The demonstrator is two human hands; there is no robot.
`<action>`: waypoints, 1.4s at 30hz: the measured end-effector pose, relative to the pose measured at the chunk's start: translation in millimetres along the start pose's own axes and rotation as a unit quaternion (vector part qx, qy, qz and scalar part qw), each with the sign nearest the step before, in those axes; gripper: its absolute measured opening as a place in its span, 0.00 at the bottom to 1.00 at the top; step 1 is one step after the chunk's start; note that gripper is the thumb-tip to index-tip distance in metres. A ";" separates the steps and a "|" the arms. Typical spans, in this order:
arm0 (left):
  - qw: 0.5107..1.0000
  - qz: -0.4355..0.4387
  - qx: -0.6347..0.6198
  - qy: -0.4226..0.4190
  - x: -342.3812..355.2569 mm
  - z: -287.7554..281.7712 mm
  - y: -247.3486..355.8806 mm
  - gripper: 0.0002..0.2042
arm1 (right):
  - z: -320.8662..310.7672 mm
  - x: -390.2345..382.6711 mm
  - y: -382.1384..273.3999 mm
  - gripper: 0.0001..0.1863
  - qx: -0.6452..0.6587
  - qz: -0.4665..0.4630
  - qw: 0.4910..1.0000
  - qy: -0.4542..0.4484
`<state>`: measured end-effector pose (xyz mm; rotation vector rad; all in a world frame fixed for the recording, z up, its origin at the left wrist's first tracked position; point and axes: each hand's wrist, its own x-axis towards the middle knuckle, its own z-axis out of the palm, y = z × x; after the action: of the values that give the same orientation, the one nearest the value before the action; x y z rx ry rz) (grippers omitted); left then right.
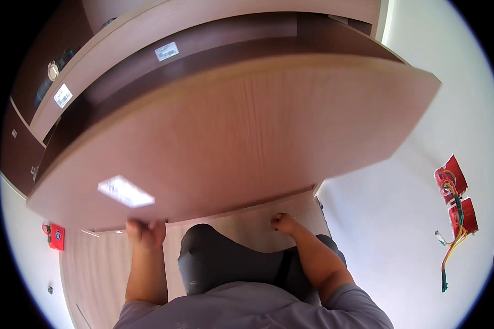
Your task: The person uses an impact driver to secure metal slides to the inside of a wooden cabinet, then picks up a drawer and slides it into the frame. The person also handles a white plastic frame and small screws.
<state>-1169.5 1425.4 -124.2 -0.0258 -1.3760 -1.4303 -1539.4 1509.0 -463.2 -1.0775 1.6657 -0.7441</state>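
A wide wood-grain drawer [269,120] stands pulled out of a cabinet in front of me, with a white label [126,191] low on the left of its front. My left hand [146,233] is at the drawer's lower edge, fingers curled against it and partly hidden there. Below the drawer, apart from it, my right hand [283,222] hovers near my right knee. Its fingers are closed; whether they hold anything small cannot be made out.
Above the drawer runs the cabinet's frame [214,12], and dark open compartments lie at the upper left. Bundled loose wires [455,219] hang from red wall boxes at right. A red packet [56,237] is at the left wall. Wood-look floor [93,268] lies below.
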 end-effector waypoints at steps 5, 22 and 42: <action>0.956 -0.185 0.159 0.164 0.5 -0.8 -63.7 0.15 | 0.1 0.1 -1.0 0.10 -0.017 0.002 1.000 0.021; 0.695 -0.442 0.541 -0.167 -104.1 -72.3 -107.3 0.14 | 22.6 -21.9 -48.3 0.17 -0.010 -0.059 0.998 -0.020; 0.726 -0.309 0.607 -0.092 -141.8 -63.4 -23.3 0.08 | 24.8 -57.4 -93.2 0.22 -0.087 -0.122 0.988 -0.042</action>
<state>-1088.7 1465.7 -252.7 1.2772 -2.3996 -0.7241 -1479.9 1522.4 -368.9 -1.4370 1.5646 -0.7063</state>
